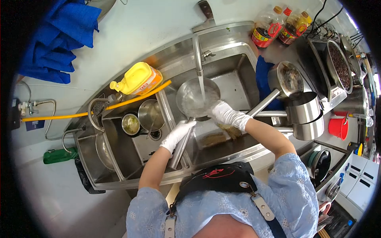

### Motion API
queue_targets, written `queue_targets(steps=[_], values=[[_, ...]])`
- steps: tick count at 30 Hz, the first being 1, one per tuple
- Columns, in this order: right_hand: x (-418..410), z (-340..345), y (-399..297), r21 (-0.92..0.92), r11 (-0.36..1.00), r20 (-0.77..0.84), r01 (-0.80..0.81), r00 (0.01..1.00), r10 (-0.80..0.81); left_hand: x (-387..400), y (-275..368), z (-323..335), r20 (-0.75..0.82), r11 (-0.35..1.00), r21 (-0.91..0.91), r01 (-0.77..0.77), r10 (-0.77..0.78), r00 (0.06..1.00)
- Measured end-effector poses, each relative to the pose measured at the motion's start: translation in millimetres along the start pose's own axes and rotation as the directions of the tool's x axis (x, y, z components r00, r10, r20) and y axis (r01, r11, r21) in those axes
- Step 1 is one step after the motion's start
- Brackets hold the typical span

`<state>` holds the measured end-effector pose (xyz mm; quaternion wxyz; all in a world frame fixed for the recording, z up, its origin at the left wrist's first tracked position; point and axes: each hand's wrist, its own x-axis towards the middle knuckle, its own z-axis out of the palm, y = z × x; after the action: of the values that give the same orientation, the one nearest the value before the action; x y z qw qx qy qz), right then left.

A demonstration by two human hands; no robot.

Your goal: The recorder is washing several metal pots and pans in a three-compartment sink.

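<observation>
A steel saucepan (185, 102) is tilted beneath the tap (196, 56) in the right-hand sink basin, and running water falls into its bowl. My left hand (180, 134), in a white glove, grips the pan's long metal handle (179, 153). At the pan's right rim is my right hand (227, 114), also gloved in white. Its fingertips blur into the splashing water, so I cannot tell whether they hold anything. A brownish scrubbing pad or brush (229, 131) lies in the basin below my right wrist, partly hidden by it.
Several saucepans (306, 108) stand right of the sink, handles reaching over the basin edge. Soy sauce bottles (266, 29) and a cleaver (206, 13) are behind. A yellow detergent jug (141, 78) and yellow hose (134, 102) lie left; the middle basin holds a pot (150, 111).
</observation>
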<state>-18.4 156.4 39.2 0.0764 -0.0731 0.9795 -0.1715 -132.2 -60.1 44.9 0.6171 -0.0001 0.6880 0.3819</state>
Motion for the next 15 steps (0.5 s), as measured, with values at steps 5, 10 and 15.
queue_targets(steps=[5,10,15], values=[[-44.2,-21.9,-21.5,0.107,0.992,0.112,-0.073,0.992,0.061,-22.8,-2.2,18.6,0.272,0.984,-0.04,0.174,-0.157,0.949],[-36.7,-12.9,-62.8,0.295,0.951,-0.077,0.091,0.994,-0.072,-77.8,-13.8,-14.1,0.247,0.953,-0.01,0.302,-0.29,0.924],[-19.3,-26.2,-37.6,0.207,0.978,-0.043,-0.02,0.999,0.029,-43.9,4.2,-9.4,0.219,0.986,-0.033,0.165,-0.154,0.964]])
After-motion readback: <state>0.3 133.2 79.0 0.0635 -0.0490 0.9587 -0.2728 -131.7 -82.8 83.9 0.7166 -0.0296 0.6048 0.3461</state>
